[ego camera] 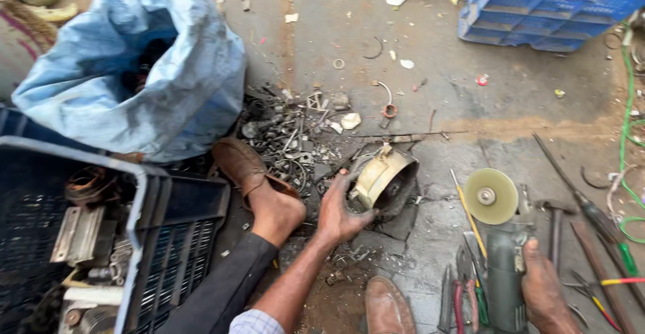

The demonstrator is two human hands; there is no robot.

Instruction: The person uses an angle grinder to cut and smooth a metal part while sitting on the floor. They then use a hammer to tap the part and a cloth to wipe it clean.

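Here, seen from above, the left hand [339, 214] grips a round metal housing [381, 181] against the concrete floor [430, 58], apparently to steady it, while the right hand [543, 287] clasps an angle grinder [500, 240] resting beside loose hand tools [591, 240], its disc toward the housing.

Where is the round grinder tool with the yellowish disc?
In the head view the angle grinder lies on the floor at lower right, under the right hand, beside the screwdrivers and just right of the round metal part.
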